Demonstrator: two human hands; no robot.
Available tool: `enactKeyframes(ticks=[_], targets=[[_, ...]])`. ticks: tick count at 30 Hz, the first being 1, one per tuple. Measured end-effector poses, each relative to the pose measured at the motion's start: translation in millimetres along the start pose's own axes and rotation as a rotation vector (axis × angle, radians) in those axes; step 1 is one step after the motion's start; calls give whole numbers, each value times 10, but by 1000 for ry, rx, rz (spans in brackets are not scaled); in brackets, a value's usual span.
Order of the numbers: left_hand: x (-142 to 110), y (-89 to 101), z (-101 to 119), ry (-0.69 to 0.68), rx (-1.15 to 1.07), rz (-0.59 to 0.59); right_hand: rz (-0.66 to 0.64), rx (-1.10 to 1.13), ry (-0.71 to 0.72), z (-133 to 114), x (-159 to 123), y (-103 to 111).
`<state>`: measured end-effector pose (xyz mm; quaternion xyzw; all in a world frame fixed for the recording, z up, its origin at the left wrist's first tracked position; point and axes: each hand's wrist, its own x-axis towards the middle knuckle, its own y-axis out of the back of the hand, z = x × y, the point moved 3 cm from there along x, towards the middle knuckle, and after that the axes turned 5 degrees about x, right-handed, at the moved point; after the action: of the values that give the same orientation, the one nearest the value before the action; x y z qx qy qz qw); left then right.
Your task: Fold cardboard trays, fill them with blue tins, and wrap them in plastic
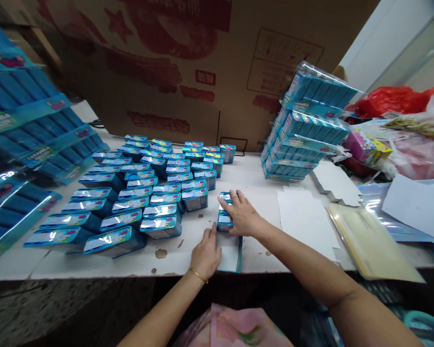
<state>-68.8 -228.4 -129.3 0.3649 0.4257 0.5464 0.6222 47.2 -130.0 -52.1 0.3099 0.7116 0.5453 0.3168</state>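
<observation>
Small blue boxes (224, 220) stand in a short row near the table's front edge, on a flat white card with a blue edge (229, 258). Over their tops lies my right hand (243, 214), its fingers gripping them from above and hiding part of the row. My left hand (205, 253) is just to the left, index finger stretched toward the row's near left corner and the other fingers loosely bent. It holds nothing that I can see. Left of both hands, many more blue boxes (161, 224) stand upright in uneven rows.
Clear-wrapped blue packs (307, 130) are stacked at the back right, and a taller stack (39, 120) rises at the left. Behind stands a large brown carton (159, 72). White cards (304, 217) and a yellowish plastic bundle (372, 241) lie at the right, below red bags (390, 101).
</observation>
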Motion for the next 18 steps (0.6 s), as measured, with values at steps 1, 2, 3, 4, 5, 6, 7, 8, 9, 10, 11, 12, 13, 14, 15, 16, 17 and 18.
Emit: enactKeyframes(ticks=[1, 2, 3, 4, 5, 6, 7, 8, 9, 10, 11, 12, 13, 14, 15, 16, 17, 18], targets=[[-11, 4, -7, -23, -25, 6, -33, 2, 15, 1, 11, -24], [-22, 12, -22, -52, -54, 19, -84, 21, 38, 19, 19, -36], [-34, 23, -46, -85, -83, 46, -147, 55, 67, 54, 29, -30], [-47, 34, -77, -120, -108, 88, -205, 101, 95, 105, 45, -5], [-61, 43, -117, -150, -125, 143, -236, 150, 112, 172, 78, 43], [-74, 44, -161, -171, -132, 202, -228, 197, 115, 255, 137, 111], [-87, 34, -207, -184, -131, 252, -177, 234, 102, 351, 229, 195], [-98, 11, -249, -194, -124, 289, -90, 258, 76, 459, 357, 287], [-106, -18, -285, -201, -117, 318, 16, 267, 45, 572, 517, 379], [-111, -50, -315, -208, -111, 340, 120, 263, 17, 684, 703, 462], [-113, -82, -337, -216, -109, 356, 204, 249, -8, 790, 910, 530], [-112, -109, -355, -220, -110, 370, 262, 227, -34, 891, 1128, 582], [-108, -129, -370, -221, -115, 384, 303, 201, -70, 984, 1346, 619], [-102, -142, -383, -222, -121, 399, 322, 173, -114, 1068, 1555, 642], [-94, -151, -393, -225, -125, 409, 320, 139, -163, 1139, 1745, 651], [-85, -156, -402, -231, -124, 417, 302, 103, -208, 1195, 1911, 648], [-76, -157, -409, -239, -118, 427, 271, 70, -240, 1234, 2049, 635], [-67, -155, -415, -249, -108, 440, 235, 41, -256, 1256, 2159, 616]])
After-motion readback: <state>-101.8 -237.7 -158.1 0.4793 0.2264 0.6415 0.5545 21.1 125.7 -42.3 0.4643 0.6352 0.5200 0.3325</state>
